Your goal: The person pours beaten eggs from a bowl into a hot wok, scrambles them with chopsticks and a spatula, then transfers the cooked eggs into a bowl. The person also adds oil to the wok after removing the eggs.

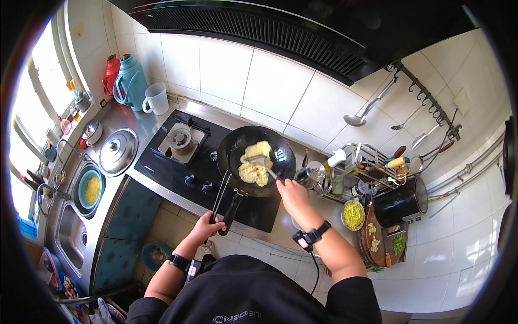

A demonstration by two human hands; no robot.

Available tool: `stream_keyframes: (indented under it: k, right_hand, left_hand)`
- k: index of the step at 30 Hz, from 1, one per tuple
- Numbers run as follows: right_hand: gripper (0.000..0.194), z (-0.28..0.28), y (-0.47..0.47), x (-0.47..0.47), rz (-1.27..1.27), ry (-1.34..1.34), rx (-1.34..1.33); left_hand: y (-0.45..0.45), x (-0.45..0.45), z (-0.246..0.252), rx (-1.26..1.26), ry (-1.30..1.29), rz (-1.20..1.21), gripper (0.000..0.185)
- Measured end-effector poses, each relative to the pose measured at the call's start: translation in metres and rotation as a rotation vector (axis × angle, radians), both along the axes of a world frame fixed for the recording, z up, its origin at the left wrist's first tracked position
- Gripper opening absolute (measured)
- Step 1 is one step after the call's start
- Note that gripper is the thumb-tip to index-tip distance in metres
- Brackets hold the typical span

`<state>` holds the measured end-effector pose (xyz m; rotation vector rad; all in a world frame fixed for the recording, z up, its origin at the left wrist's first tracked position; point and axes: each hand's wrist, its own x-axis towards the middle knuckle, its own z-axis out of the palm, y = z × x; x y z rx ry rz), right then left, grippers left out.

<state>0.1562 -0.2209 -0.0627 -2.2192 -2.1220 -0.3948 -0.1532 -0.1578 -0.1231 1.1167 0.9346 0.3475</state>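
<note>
A black wok [283, 141] sits on the right burner of the gas stove. Pale yellow scrambled egg [253, 174] lies in it in two joined clumps. My right hand [293, 192] grips the handle of a metal spatula [263, 163], whose blade rests on the egg. My left hand [207, 227] holds a pair of dark-handled metal tongs [221, 190], tips apart, beside the wok's black handle [230, 214]. Whether its fingers touch the wok handle is hard to tell.
Left are a bare burner [180, 138], a steel lid [117, 152] and the sink [73, 235], with a teal colander [83, 190] of yellow shreds. Right stand a glass jug [313, 175], a spice rack [340, 196], a bowl of green-yellow shreds [353, 215] and a round chopping board [378, 231].
</note>
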Motion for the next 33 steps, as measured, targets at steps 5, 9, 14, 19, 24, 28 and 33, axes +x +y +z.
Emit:
stream_keyframes:
  k: [5,9,14,19,24,28,33]
  right_hand:
    - [0.018,0.005,-0.012,0.007,0.000,-0.034,0.061]
    - [0.032,0.011,-0.020,0.005,-0.152,0.241,-0.005]
    - [0.029,-0.004,-0.002,-0.017,-0.226,0.429,0.108]
    - [0.027,-0.009,0.020,-0.020,-0.146,0.029,-0.022]
    - [0.028,0.023,-0.018,-0.011,0.064,0.113,-0.052]
    - [0.020,0.036,-0.036,-0.021,0.065,0.205,0.132]
    - [0.021,0.032,-0.029,-0.026,0.080,0.048,0.000]
  left_hand:
    - [0.001,0.002,-0.004,-0.018,-0.014,-0.011,0.025]
    - [0.001,-0.001,-0.003,-0.038,-0.034,-0.021,0.025]
    - [0.003,0.000,-0.004,-0.038,-0.016,-0.028,0.025]
    - [0.007,0.000,-0.004,-0.048,-0.022,-0.058,0.026]
    - [0.005,0.000,-0.005,-0.026,-0.035,-0.054,0.026]
    - [0.005,0.001,-0.006,-0.019,-0.028,-0.053,0.027]
    - [0.005,0.000,-0.006,-0.023,-0.038,-0.063,0.027]
